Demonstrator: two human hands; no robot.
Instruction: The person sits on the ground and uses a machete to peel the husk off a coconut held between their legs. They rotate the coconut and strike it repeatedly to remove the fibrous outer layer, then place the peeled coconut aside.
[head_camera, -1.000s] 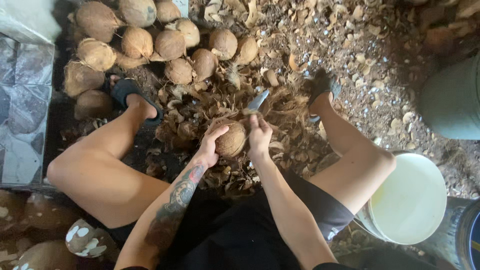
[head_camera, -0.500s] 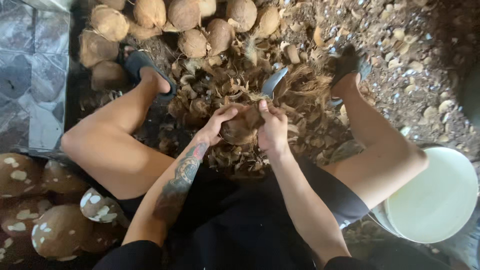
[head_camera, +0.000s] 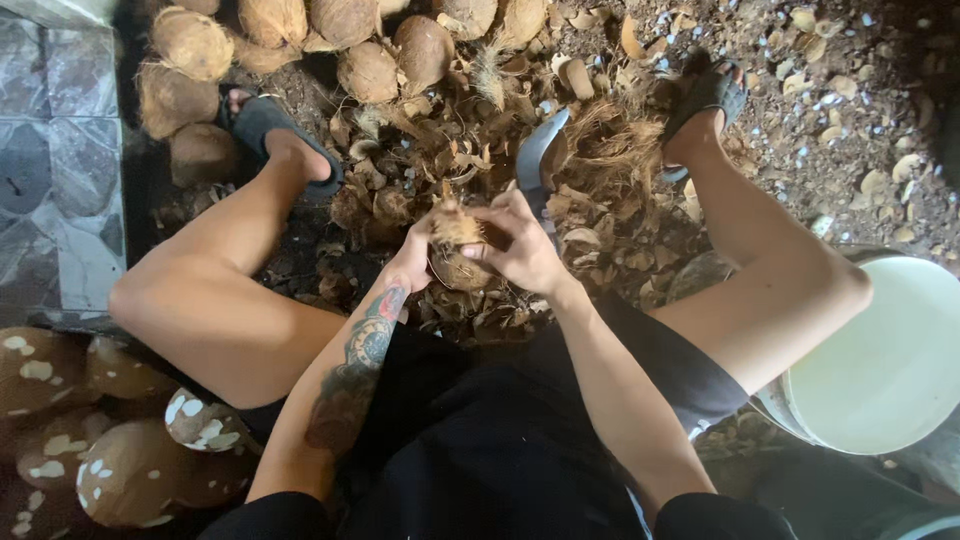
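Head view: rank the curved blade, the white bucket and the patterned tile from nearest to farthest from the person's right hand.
1. Curved blade: just beyond the right hand, upright amid the husks.
2. White bucket: far right, by the knee.
3. Patterned tile: far left edge.

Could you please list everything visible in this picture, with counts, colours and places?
coconut: one, brown, held in both hands at centre
blade: one, grey, upright just beyond the hands
husked coconuts: about nine, tan, piled top left
husk scraps: many, brown, on the ground between the feet
peeled coconuts: several, brown with white patches, bottom left
bucket: one, white, right
sandals: two, dark, on the feet
left hand: on the coconut's left side
right hand: gripping the coconut's right side
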